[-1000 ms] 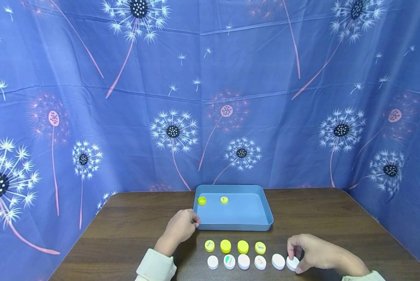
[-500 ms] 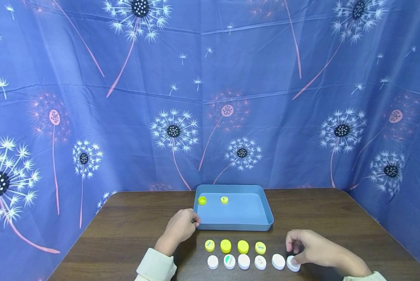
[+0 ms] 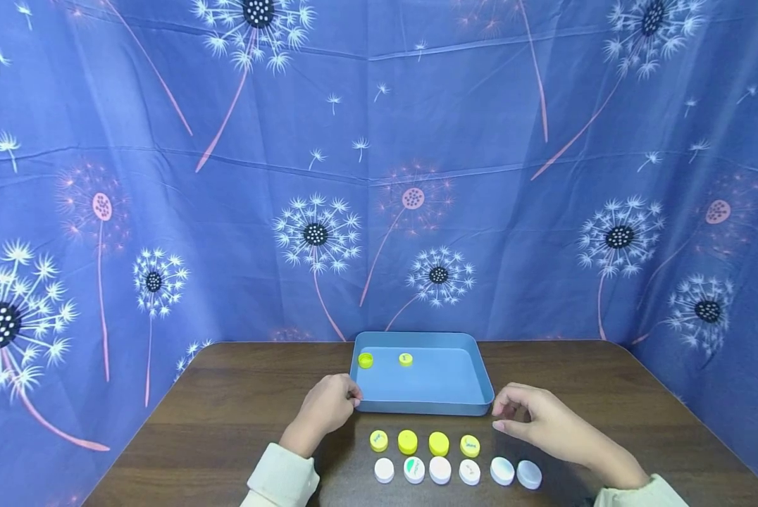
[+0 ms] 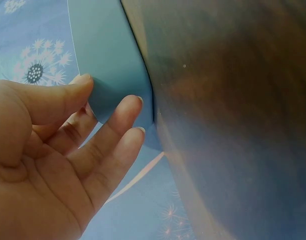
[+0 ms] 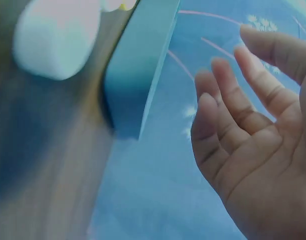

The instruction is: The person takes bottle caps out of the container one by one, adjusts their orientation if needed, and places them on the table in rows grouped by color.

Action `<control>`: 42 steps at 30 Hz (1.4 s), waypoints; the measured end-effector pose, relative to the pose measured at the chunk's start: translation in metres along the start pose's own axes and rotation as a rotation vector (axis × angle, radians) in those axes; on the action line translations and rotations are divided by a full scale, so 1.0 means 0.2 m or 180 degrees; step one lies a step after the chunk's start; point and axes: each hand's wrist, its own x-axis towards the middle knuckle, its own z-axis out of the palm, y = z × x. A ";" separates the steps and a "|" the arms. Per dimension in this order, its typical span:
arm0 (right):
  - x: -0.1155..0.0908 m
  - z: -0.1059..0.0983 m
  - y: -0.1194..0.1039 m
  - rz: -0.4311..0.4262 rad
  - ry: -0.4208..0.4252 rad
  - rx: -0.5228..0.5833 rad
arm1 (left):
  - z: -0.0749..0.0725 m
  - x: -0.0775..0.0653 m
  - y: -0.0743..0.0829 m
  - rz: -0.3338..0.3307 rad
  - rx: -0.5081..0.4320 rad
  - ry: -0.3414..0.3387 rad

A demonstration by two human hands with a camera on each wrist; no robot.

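Observation:
My left hand (image 3: 330, 405) is at the front left corner of a blue tray (image 3: 423, 407), pinching its rim between thumb and finger; the left wrist view shows the thumb (image 4: 78, 92) at the rim of the tray wall (image 4: 110, 65). Two yellow bottle caps lie in the tray, one (image 3: 365, 360) at the left and one (image 3: 406, 359) nearer the middle. My right hand (image 3: 544, 421) is in the air by the tray's front right corner, fingers loosely bent, holding nothing. Below it, a white bottle cap (image 3: 529, 474) ends the front row at the right.
In front of the tray, several yellow caps (image 3: 407, 442) form a row on the brown wooden table (image 3: 239, 415). Several white caps (image 3: 439, 470) make a second row nearer the person. A blue dandelion-print cloth (image 3: 512, 267) hangs behind the table.
My right hand has let go of the rightmost white cap and moved up and left toward the tray. The left hand has stayed at the tray corner.

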 end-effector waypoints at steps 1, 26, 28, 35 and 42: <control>0.02 0.00 -0.01 0.0024 0.0020 -0.0022 | 0.00 0.00 0.00 -0.0008 0.0000 -0.0001; 0.85 0.20 -0.08 0.0070 -0.0355 -0.0780 | -0.01 0.00 0.00 -0.0064 0.0031 -0.0016; 0.88 0.21 -0.05 0.0158 -0.0491 -0.0771 | -0.01 0.00 0.00 -0.0033 0.0028 -0.0013; 0.94 0.29 0.01 0.0325 -0.0900 -0.0750 | -0.01 0.00 0.00 -0.0050 0.0010 -0.0014; 0.98 0.36 0.03 0.0329 -0.1013 -0.0937 | -0.01 0.00 0.01 -0.0056 0.0027 -0.0013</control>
